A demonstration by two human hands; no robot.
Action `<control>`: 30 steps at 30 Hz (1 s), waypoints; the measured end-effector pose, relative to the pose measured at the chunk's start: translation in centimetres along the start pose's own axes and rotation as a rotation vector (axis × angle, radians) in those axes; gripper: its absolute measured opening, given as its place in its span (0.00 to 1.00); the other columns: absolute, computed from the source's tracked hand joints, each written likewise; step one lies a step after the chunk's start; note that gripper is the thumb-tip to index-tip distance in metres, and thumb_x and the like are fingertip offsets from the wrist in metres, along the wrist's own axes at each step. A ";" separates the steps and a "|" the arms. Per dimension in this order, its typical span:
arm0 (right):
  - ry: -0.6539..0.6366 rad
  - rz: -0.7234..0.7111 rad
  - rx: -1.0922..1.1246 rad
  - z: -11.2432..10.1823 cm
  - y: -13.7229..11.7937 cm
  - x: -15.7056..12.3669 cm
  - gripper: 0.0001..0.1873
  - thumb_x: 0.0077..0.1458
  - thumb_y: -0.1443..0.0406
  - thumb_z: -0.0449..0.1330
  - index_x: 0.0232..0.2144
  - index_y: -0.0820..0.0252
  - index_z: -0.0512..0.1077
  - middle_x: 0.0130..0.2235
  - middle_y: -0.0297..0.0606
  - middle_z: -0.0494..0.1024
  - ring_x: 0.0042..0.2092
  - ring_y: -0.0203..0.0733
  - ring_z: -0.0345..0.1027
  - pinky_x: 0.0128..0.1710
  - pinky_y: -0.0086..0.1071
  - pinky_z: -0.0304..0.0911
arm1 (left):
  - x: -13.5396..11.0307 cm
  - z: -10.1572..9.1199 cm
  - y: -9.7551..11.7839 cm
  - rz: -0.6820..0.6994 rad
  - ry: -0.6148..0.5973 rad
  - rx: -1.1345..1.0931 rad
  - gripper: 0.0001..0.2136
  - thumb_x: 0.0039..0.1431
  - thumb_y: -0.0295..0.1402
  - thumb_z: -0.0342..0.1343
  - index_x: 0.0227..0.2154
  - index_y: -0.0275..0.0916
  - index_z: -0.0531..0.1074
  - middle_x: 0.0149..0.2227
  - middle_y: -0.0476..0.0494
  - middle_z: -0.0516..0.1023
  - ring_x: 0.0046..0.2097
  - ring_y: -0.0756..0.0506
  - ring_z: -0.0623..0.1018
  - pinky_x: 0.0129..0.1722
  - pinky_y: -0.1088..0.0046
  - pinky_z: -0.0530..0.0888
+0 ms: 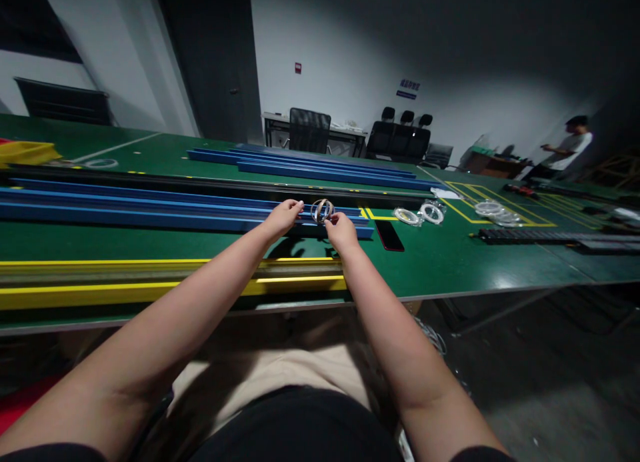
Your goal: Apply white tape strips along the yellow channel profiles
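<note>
Both my arms reach out over a green table [450, 262]. My left hand [283, 217] and my right hand [341, 230] are closed in a pinch, and between them they hold up a small roll of clear tape [322, 211]. The roll hangs just above the near end of several long blue rails [150, 209] that lie across the table. A strip of tape seems to run from the roll to my left fingers, but it is too thin to be sure.
Long yellow rails [125, 290] lie along the table's near edge. A dark phone [389, 236] lies right of my hands, with bagged tape rolls [420, 215] beyond. More blue rails [310, 165] lie farther back. A person [563, 152] stands at the far right near office chairs [310, 130].
</note>
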State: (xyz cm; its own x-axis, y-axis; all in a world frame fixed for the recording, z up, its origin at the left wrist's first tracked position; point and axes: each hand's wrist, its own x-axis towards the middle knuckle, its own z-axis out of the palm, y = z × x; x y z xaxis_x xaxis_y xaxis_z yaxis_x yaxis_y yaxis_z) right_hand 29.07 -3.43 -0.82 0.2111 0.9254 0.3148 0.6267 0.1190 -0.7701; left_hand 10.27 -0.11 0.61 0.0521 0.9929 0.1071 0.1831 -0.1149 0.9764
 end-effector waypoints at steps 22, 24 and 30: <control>-0.053 -0.195 0.215 1.3 -0.4 0.4 0.05 0.49 0.69 0.62 0.32 0.57 0.74 0.34 0.33 0.78 0.37 0.39 0.71 0.46 0.34 0.67 | 0.0 0.0 -1.0 0.412 -0.104 0.366 0.20 0.53 0.43 0.65 0.47 0.39 0.77 0.45 0.40 0.83 0.40 0.44 0.81 0.45 0.67 0.77; -0.076 -0.238 0.184 1.2 -0.7 0.1 0.05 0.50 0.69 0.61 0.32 0.57 0.74 0.34 0.33 0.79 0.36 0.39 0.72 0.45 0.33 0.67 | -0.1 -0.1 -0.8 0.430 -0.092 0.384 0.19 0.53 0.43 0.65 0.46 0.39 0.78 0.44 0.41 0.83 0.39 0.45 0.81 0.43 0.69 0.76; -0.107 -0.299 0.112 1.1 -1.0 -0.1 0.05 0.51 0.71 0.61 0.32 0.57 0.75 0.34 0.35 0.80 0.36 0.40 0.73 0.44 0.33 0.67 | -0.3 -0.3 -0.4 0.460 -0.066 0.515 0.14 0.57 0.41 0.62 0.43 0.41 0.81 0.42 0.44 0.85 0.38 0.44 0.82 0.41 0.70 0.75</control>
State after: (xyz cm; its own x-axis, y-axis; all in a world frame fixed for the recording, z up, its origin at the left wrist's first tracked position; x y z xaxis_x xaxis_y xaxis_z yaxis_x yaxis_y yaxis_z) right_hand 27.58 -3.22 -0.66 -0.0537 0.8752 0.4808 0.5617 0.4246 -0.7101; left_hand 9.85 -0.40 0.26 0.2927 0.8374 0.4615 0.5699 -0.5404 0.6191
